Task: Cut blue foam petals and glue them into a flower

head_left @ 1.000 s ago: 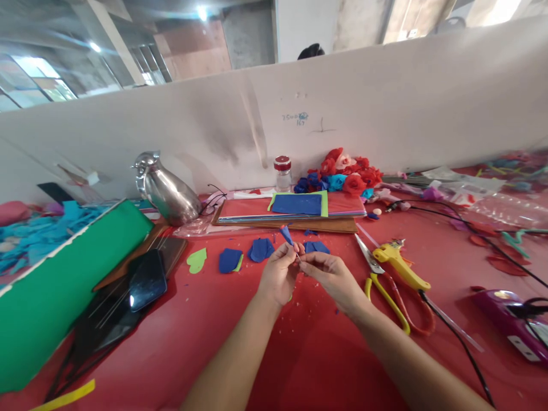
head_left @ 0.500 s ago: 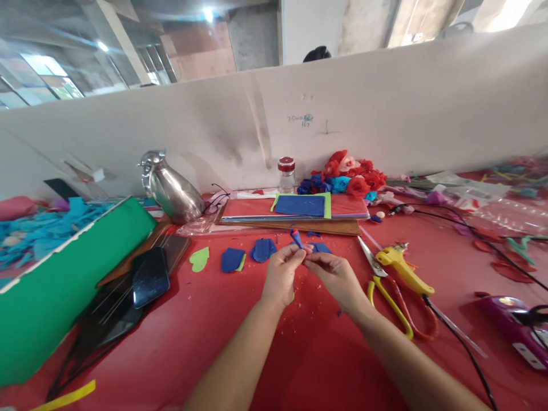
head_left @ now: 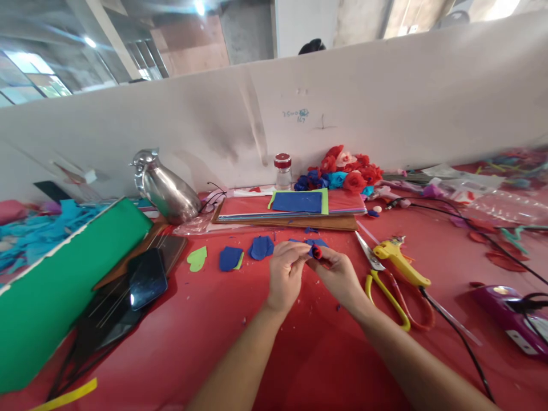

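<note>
A small rolled piece, blue outside and red at its centre (head_left: 315,252), is pinched between my two hands above the red table. My left hand (head_left: 286,275) has its fingers closed at the piece's left side. From the right, my right hand (head_left: 338,275) grips it with thumb and fingers. Cut blue petals (head_left: 261,248) lie just left of my hands, with another blue petal stack (head_left: 230,258) over a green piece and a light green heart-shaped piece (head_left: 197,259) farther left. More blue pieces are partly hidden behind my fingers.
Scissors (head_left: 387,297) and a yellow glue gun (head_left: 402,262) lie right, with a black cord. Behind are stacked sheets (head_left: 342,204), a jar (head_left: 283,171), fabric flowers (head_left: 355,181) and a metal jug (head_left: 165,188). A phone (head_left: 148,278) and green box (head_left: 72,285) stand left.
The rolled piece has shifted right and turned so its red centre faces the camera. My left hand's fingers now reach over toward it. The view has shifted slightly.
</note>
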The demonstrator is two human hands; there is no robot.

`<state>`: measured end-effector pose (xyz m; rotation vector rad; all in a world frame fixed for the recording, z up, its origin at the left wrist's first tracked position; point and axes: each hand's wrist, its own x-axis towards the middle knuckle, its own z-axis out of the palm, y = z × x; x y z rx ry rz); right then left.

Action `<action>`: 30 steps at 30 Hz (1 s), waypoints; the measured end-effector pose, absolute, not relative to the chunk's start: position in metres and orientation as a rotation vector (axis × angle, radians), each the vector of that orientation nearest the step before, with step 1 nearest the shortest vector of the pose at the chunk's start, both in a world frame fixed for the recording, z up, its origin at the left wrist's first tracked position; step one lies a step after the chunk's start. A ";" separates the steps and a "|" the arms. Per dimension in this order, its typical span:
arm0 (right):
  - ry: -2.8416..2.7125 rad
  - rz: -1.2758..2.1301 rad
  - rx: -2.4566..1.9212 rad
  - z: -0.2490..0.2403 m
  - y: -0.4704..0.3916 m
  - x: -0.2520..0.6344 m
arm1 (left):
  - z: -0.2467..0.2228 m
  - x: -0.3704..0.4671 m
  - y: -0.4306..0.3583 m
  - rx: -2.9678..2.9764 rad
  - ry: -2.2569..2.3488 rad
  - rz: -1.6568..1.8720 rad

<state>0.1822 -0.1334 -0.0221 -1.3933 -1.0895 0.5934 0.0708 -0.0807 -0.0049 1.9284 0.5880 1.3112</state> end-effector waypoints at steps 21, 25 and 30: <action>-1.051 0.583 -1.398 -0.006 -0.138 0.185 | -0.013 0.076 -0.067 0.898 0.686 1.044; -0.903 0.693 -1.344 -0.009 -0.134 0.188 | -0.010 0.070 -0.061 0.676 0.691 1.048; -0.798 0.846 -1.271 -0.007 -0.132 0.186 | -0.004 0.066 -0.058 0.450 0.705 1.019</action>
